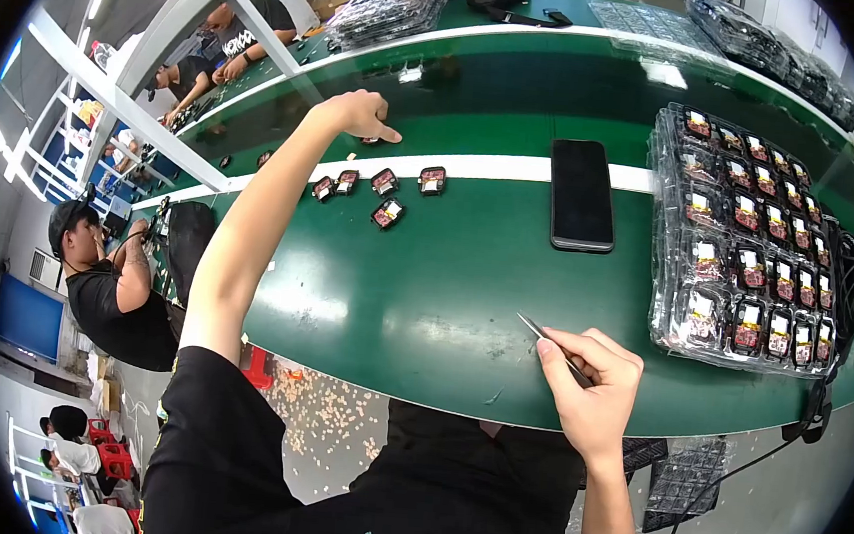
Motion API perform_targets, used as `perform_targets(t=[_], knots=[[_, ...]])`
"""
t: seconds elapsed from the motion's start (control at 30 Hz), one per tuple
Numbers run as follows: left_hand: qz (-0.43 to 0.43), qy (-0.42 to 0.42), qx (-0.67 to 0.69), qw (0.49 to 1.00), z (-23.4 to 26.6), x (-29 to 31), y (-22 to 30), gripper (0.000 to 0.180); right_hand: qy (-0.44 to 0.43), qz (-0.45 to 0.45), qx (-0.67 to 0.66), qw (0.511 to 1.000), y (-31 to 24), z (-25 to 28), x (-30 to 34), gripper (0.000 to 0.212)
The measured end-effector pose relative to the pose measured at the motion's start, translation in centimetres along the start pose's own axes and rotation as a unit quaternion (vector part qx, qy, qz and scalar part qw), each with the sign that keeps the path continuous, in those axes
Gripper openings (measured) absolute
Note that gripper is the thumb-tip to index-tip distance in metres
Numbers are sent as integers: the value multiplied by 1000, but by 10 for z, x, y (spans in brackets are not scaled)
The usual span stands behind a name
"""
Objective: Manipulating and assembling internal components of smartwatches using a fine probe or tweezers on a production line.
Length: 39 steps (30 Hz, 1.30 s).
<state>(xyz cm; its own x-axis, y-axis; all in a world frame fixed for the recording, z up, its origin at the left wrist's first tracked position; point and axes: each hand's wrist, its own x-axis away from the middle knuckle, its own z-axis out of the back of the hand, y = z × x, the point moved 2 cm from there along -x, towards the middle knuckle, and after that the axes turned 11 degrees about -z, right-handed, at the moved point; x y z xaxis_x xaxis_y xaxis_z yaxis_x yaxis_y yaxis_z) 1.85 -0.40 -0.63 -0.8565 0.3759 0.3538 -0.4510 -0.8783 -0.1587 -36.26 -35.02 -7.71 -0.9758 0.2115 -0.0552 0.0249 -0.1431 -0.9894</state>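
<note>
Lying on the green surface (426,277) are five loose black-cased devices (387,213), left of one phone (583,196) and one stack of clear trays (660,285) holding rows of similar devices. Beyond those five, the left hand (359,116), fingers partly curled and thumb apart, covers most of another device, its grip unclear; the right hand (598,391) pinches one pair of pointed tweezers (533,327) between closed fingers.
</note>
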Motion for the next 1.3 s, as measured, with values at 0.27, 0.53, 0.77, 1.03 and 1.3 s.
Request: perform_targets(t=[0.27, 0.53, 0.77, 1.03, 1.3], knots=[[-54, 197, 196, 959, -39, 31, -11, 52, 12, -6, 10, 1000, 2, -6, -1, 15], [-436, 243, 320, 805, -59, 139, 172, 56, 29, -30, 19, 999, 5, -3, -1, 15], [-440, 251, 383, 772, -87, 164, 191, 76, 32, -32, 49, 998, 4, -7, -4, 15], [-401, 280, 291, 822, -103, 163, 183, 61, -11, -66, 62, 996, 1, -12, -10, 16], [-390, 235, 403, 794, -105, 162, 188, 56, -124, -112, -4, 986, -5, -31, -43, 7]])
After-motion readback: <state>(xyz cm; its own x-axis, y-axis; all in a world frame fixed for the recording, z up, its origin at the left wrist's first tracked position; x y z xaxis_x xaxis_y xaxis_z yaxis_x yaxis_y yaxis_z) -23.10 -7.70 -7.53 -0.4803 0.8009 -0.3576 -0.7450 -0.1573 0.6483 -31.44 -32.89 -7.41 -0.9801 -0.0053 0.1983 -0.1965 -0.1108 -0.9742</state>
